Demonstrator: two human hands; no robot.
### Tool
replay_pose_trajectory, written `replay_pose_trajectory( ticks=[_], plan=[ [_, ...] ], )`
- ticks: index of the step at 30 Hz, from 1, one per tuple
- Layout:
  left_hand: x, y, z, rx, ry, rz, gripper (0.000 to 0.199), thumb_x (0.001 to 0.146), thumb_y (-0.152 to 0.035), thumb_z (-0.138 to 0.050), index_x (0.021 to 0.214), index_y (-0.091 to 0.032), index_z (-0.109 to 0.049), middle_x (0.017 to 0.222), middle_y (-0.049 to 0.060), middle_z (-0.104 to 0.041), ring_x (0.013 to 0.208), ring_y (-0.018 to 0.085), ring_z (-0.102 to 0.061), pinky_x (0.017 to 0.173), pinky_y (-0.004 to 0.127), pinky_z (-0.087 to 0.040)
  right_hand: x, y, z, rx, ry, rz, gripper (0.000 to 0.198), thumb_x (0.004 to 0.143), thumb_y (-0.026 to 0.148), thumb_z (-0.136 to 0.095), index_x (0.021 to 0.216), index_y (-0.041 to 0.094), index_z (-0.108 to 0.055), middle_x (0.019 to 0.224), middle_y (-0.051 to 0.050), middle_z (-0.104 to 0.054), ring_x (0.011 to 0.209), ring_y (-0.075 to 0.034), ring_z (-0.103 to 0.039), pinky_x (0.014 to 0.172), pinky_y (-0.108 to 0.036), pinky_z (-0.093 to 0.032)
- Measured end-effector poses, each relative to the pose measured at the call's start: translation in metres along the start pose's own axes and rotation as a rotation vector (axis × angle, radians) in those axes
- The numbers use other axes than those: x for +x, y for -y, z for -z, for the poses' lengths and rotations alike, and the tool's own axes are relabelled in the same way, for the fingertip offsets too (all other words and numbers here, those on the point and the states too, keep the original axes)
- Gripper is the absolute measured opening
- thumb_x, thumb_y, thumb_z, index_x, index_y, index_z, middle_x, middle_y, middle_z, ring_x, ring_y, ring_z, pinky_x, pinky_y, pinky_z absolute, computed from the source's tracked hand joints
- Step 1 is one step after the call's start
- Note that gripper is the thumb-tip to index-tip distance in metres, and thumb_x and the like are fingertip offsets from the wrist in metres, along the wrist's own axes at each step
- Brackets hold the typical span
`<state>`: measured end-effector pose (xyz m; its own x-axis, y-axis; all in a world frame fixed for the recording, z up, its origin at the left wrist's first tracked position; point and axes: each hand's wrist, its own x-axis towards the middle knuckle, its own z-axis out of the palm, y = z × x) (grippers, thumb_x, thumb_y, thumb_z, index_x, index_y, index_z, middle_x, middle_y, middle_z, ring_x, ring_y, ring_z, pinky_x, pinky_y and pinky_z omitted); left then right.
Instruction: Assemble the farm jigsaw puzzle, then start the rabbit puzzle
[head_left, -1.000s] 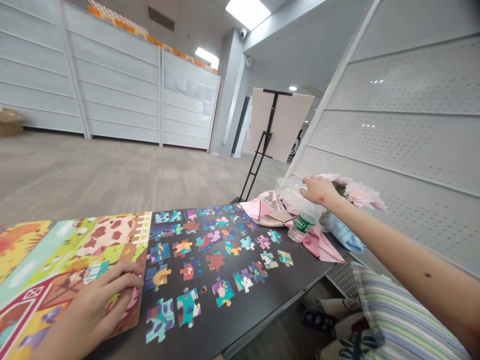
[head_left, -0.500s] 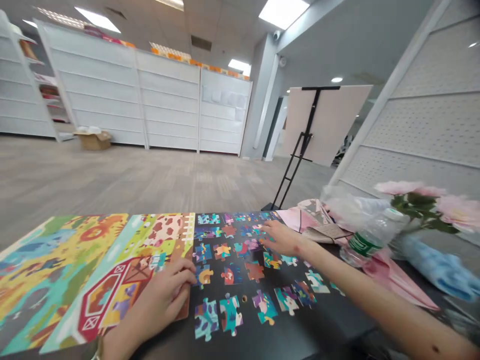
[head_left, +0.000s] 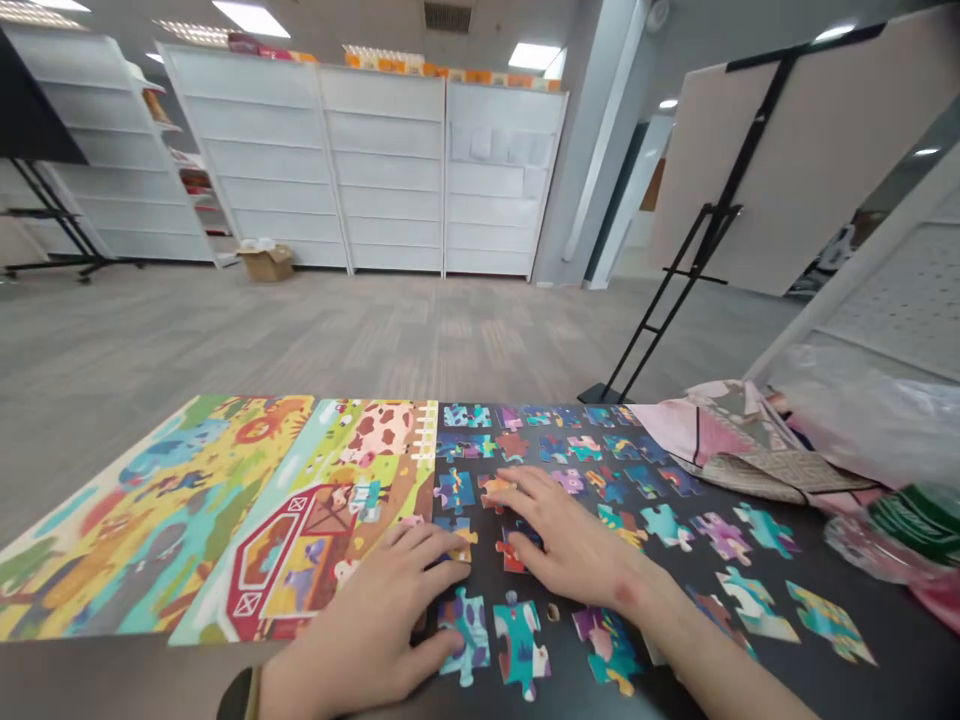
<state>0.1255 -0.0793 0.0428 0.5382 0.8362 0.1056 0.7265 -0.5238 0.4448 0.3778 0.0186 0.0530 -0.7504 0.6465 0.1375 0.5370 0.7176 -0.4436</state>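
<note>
My left hand [head_left: 386, 615] lies palm down with its fingers apart across the right edge of the farm puzzle [head_left: 300, 560]. Its thumb tip rests on a teal-and-purple puzzle piece [head_left: 471, 640], and its fingertips reach a blue-and-yellow piece [head_left: 463, 535]. My right hand [head_left: 559, 535] is spread over the loose pieces, fingertips by an orange piece [head_left: 491, 487] and thumb by a red piece [head_left: 512, 552]. Neither hand grips a piece. A teal piece with a rabbit-like figure [head_left: 521, 640] lies between my wrists. My right hand and forearm hide some pieces.
An animal puzzle [head_left: 150, 520] lies at the far left. More loose pieces cover the black table [head_left: 817, 540] in rough rows. Pink fabric [head_left: 690, 430] and a plastic bottle with a green label [head_left: 919, 525] are at the right. A black easel [head_left: 705, 240] stands beyond the table.
My right hand has come left and nearer from the far pieces, beside my left hand. My left thumb has moved away from the fingers. The view has turned right.
</note>
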Motion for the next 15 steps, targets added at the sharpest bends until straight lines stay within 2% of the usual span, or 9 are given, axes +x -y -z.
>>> replay_pose_trajectory(
  ticks=[2, 4, 6, 9, 12, 15],
  plan=[
    [0.002, 0.001, 0.005, 0.014, 0.016, -0.012, 0.04, 0.087, -0.027, -0.069, 0.127, -0.026, -0.064, 0.14, 0.007, -0.063, 0.125, 0.033, -0.057, 0.108, 0.055, -0.044, -0.006, 0.001, 0.006, 0.009, 0.031, 0.008, 0.059, 0.076, 0.008, -0.056, 0.131, 0.028, -0.061, 0.156, -0.008, -0.048, 0.149, -0.03, -0.035, 0.122, -0.056, -0.033],
    [0.006, 0.004, 0.012, 0.032, 0.027, -0.05, 0.044, 0.088, -0.027, -0.068, 0.131, -0.026, -0.061, 0.144, 0.007, -0.06, 0.128, 0.034, -0.056, 0.107, 0.054, -0.045, -0.011, 0.002, 0.011, 0.014, 0.043, -0.015, 0.059, 0.071, 0.006, -0.056, 0.126, 0.028, -0.063, 0.157, -0.007, -0.046, 0.151, -0.03, -0.032, 0.123, -0.056, -0.033],
    [0.013, 0.008, 0.018, 0.055, 0.038, -0.076, 0.045, 0.091, -0.028, -0.065, 0.135, -0.027, -0.058, 0.146, 0.007, -0.058, 0.13, 0.033, -0.054, 0.108, 0.053, -0.045, -0.013, 0.001, 0.012, 0.011, 0.044, -0.049, 0.043, 0.077, 0.012, -0.06, 0.116, 0.028, -0.066, 0.156, -0.007, -0.048, 0.15, -0.032, -0.033, 0.121, -0.058, -0.034],
    [0.024, 0.017, 0.021, 0.103, 0.029, -0.043, 0.032, 0.096, -0.028, -0.059, 0.129, -0.026, -0.062, 0.137, 0.008, -0.063, 0.124, 0.032, -0.057, 0.107, 0.054, -0.046, -0.012, -0.004, 0.006, 0.003, 0.059, -0.072, 0.017, 0.085, 0.023, -0.067, 0.099, 0.029, -0.071, 0.148, -0.007, -0.056, 0.147, -0.035, -0.038, 0.118, -0.063, -0.037],
    [0.028, 0.023, 0.016, 0.106, 0.013, -0.01, 0.023, 0.098, -0.027, -0.057, 0.119, -0.024, -0.066, 0.124, 0.007, -0.068, 0.114, 0.03, -0.06, 0.103, 0.052, -0.048, -0.01, -0.01, -0.002, -0.006, 0.089, -0.068, 0.013, 0.086, 0.023, -0.07, 0.094, 0.032, -0.075, 0.144, -0.004, -0.06, 0.144, -0.035, -0.042, 0.113, -0.064, -0.042],
    [0.024, 0.025, 0.01, 0.066, 0.035, -0.05, 0.025, 0.096, -0.023, -0.058, 0.12, -0.025, -0.064, 0.124, 0.006, -0.068, 0.114, 0.027, -0.061, 0.102, 0.046, -0.049, -0.009, -0.013, -0.004, -0.02, 0.1, -0.068, 0.014, 0.087, 0.023, -0.071, 0.095, 0.033, -0.076, 0.144, -0.002, -0.06, 0.142, -0.034, -0.044, 0.111, -0.061, -0.045]
  ],
)
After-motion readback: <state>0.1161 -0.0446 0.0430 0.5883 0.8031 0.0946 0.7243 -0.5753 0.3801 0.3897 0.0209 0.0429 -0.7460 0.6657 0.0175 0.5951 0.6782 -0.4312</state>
